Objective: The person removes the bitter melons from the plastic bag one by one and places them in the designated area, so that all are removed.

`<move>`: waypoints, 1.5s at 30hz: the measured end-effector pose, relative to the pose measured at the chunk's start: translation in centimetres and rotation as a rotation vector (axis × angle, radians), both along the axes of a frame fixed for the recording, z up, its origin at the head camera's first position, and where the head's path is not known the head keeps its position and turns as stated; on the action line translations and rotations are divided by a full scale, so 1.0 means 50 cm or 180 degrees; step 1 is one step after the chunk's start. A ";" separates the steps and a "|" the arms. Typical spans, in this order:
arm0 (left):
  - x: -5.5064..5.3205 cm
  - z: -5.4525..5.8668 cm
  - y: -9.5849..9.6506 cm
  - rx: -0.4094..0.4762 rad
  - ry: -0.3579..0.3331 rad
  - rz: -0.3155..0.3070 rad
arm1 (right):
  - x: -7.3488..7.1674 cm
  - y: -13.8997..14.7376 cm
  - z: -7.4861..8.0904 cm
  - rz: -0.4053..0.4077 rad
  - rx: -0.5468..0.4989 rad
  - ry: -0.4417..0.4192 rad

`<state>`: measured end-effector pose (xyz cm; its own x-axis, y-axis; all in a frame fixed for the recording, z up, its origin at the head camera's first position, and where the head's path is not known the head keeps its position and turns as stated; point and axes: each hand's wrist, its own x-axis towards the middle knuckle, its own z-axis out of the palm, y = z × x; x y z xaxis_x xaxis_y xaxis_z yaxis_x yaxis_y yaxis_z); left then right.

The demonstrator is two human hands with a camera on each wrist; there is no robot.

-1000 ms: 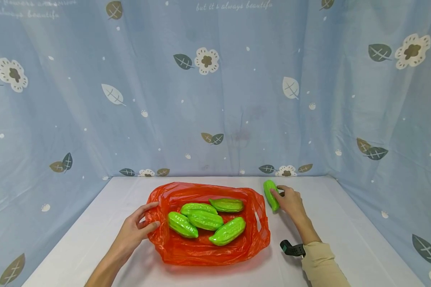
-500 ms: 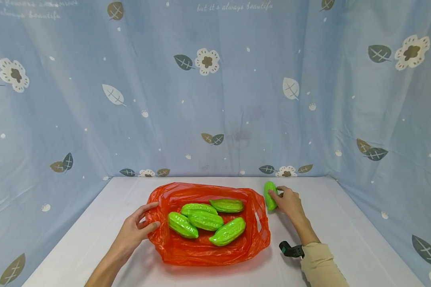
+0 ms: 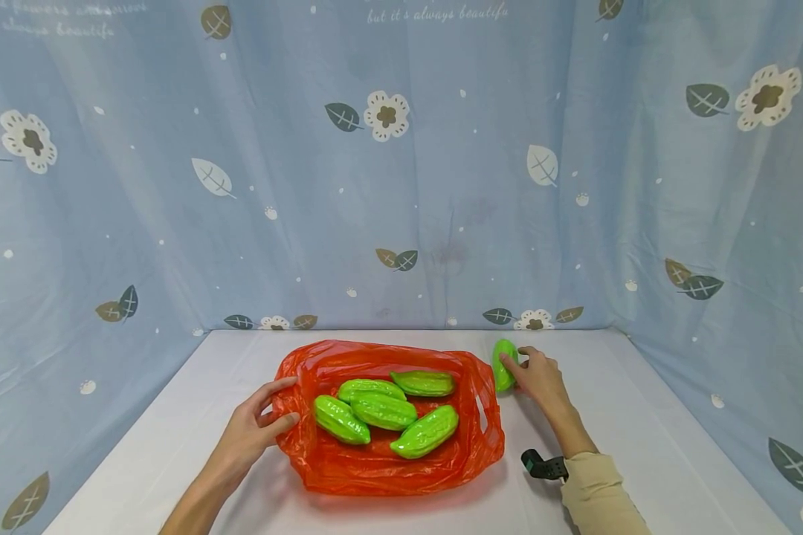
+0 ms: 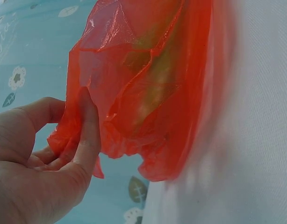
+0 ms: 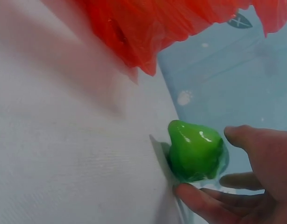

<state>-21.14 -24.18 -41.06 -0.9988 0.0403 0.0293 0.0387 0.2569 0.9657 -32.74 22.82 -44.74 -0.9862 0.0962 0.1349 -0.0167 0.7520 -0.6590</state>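
A green gourd [image 3: 505, 364] is gripped by the right hand [image 3: 538, 375] on the white table [image 3: 642, 416], just right of the red plastic bag [image 3: 388, 475]. Compared with a second ago, the gourd has been tipped up: then it lay long and flat on the cloth, now it is seen end-on and shorter in the head view, its far tip raised. In the right wrist view the gourd [image 5: 196, 150] is held with the thumb above and the fingers [image 5: 199, 201] curled beneath; whether its lower end is touching the table cannot be told.

The bag's left rim [image 4: 87, 88] is pinched between the thumb and fingers of the left hand [image 3: 254, 431], and this hold is unchanged across the last second; the mouth of the bag is kept wide and facing up. Four more gourds [image 3: 381, 410] are lying inside the bag, touching one another, none shifted.

The change is judged to mean that the pick-up of the last loose gourd is under way: it has been grasped and its lift begun, while the bag is held ready to take it. The carry across the bag's right rim [image 3: 488, 401] is not yet done.
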 end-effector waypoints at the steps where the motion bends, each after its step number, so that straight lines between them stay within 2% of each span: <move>1: 0.000 0.000 0.000 -0.0003 -0.0003 -0.0005 | 0.002 0.001 0.003 0.0001 -0.0002 -0.0013; 6: -0.002 -0.002 0.000 -0.0016 -0.0033 0.0016 | 0.007 0.008 0.023 0.0001 0.0101 0.0004; 12: -0.004 -0.008 -0.002 -0.0051 0.0001 0.0016 | 0.008 0.008 0.040 -0.0004 0.0373 0.0206; 18: -0.004 -0.006 -0.003 -0.0037 -0.0018 0.0032 | 0.018 0.001 0.057 -0.0002 0.0366 0.0360; 22: -0.001 -0.005 -0.003 -0.0015 -0.0034 0.0022 | 0.030 -0.005 0.079 0.0055 0.0384 0.0563; 26: -0.001 -0.006 -0.004 0.0003 -0.0038 0.0020 | 0.045 -0.014 0.109 0.0172 0.0405 0.0703; 30: 0.000 -0.006 -0.004 0.0023 -0.0041 0.0022 | 0.060 -0.024 0.137 0.0298 0.0464 0.0700; 37: -0.001 -0.007 -0.004 -0.0005 -0.0023 0.0021 | 0.086 -0.042 0.172 0.0480 0.0612 0.0822; 45: -0.002 -0.005 -0.005 0.0009 -0.0023 0.0025 | 0.123 -0.065 0.203 0.0942 0.0692 0.0840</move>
<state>-21.25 -24.44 -41.33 -0.9992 0.0323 0.0221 0.0296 0.2545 0.9666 -26.57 19.56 -34.56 -0.8962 -0.2430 0.3713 -0.3981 0.8100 -0.4306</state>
